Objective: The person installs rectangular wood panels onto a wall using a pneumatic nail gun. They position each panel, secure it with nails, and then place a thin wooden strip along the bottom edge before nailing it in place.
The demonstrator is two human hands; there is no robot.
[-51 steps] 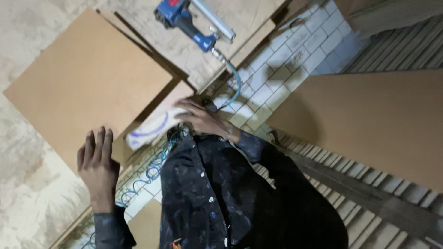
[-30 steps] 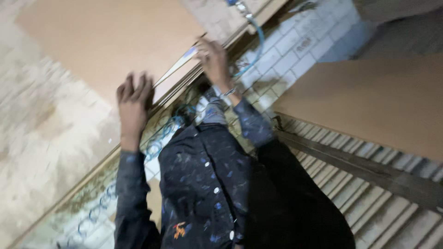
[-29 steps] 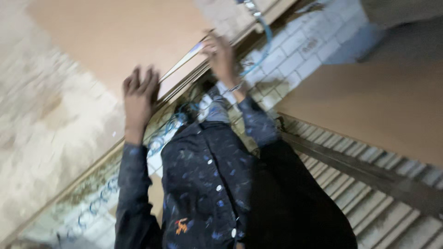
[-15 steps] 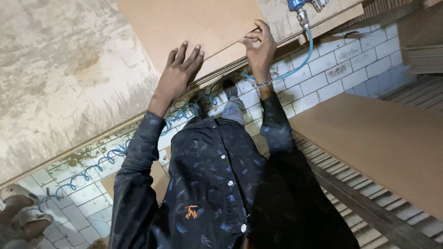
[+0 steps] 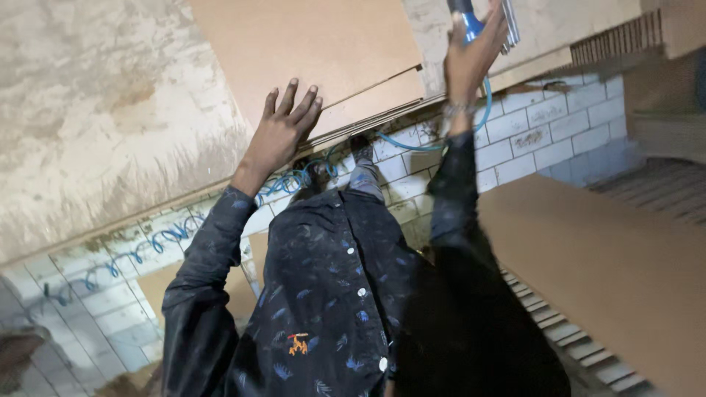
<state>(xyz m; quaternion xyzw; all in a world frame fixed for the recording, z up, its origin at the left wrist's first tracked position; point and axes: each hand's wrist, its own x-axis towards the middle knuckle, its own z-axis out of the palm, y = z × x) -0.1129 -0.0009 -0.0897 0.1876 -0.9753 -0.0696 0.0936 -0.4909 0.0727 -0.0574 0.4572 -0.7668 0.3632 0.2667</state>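
1. Our right hand (image 5: pixel 474 55) is now clenched around the blue pneumatic stapler (image 5: pixel 471 22); half a second ago it pressed on the board's edge.
2. Our left hand (image 5: pixel 283 129) lies flat, fingers spread, holding nothing, pinning the brown fibreboard sheet (image 5: pixel 316 51) near its edge.
3. The stapler's coiled blue air hose (image 5: pixel 412 143) trails below, across the white tiled floor (image 5: pixel 544 117).
4. So the board looks positioned, with the tool in hand.
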